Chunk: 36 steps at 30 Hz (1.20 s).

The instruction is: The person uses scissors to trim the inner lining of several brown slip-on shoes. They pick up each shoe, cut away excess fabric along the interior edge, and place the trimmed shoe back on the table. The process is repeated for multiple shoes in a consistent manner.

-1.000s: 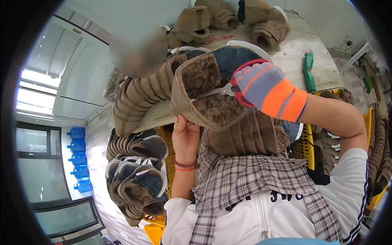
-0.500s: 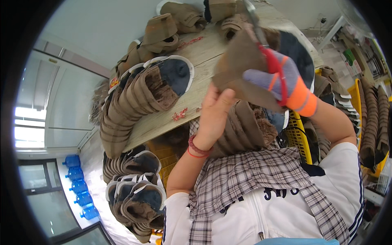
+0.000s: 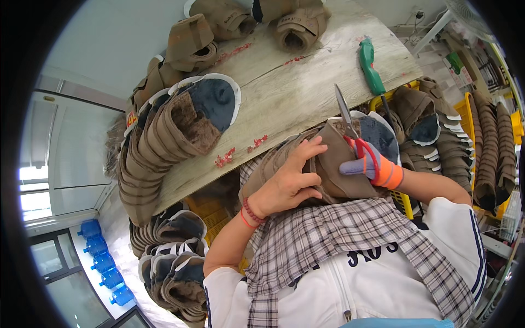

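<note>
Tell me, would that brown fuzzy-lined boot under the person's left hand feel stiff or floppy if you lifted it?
Probably floppy up top: the brown boot has a soft fabric upper that dents under the left hand. Likely light for its size, since the fleecy lining looks airy. The pale sole on the stacked boots suggests a firmer base, so it should not roll.

The light is bright and even, like daylight. A window (image 3: 34,188) at the left glows white and washes out. Shadows on the worktop (image 3: 284,104) are soft. A black ring frames the round view, and straight edges bend near it. The middle looks sharp.
</note>
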Each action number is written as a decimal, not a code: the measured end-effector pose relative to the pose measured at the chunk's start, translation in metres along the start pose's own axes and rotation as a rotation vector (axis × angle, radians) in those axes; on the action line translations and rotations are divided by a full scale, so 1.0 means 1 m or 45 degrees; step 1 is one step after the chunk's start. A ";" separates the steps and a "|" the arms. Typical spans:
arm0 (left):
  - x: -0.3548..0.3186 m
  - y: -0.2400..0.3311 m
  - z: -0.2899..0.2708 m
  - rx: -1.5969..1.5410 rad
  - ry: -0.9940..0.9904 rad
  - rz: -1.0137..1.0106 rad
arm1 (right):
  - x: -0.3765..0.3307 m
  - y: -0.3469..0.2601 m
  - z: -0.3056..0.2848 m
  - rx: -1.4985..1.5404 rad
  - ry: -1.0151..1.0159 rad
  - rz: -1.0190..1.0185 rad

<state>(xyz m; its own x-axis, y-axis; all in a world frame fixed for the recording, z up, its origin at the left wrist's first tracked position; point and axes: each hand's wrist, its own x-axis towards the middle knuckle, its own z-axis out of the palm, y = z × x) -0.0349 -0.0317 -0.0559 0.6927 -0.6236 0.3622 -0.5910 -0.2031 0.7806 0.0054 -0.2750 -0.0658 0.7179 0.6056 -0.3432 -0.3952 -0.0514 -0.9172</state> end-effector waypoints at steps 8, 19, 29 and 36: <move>0.013 -0.026 0.001 0.164 0.096 -0.087 | 0.037 0.064 0.010 -0.161 -0.143 -0.259; 0.084 -0.153 -0.299 1.738 0.828 -0.680 | 0.023 0.063 -0.064 0.054 0.180 -0.242; -0.003 -0.088 -0.397 0.563 1.565 -0.526 | 0.019 0.006 -0.072 -0.138 0.159 -0.373; -0.084 0.003 -0.281 -0.652 1.733 0.027 | 0.015 -0.092 -0.034 -1.065 0.238 -0.474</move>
<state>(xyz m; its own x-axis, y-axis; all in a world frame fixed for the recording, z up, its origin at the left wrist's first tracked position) 0.0213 0.2328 0.0590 0.7057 0.6208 0.3414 -0.5987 0.2650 0.7559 0.0720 -0.2877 0.0068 0.8247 0.5641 0.0413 0.3675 -0.4788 -0.7973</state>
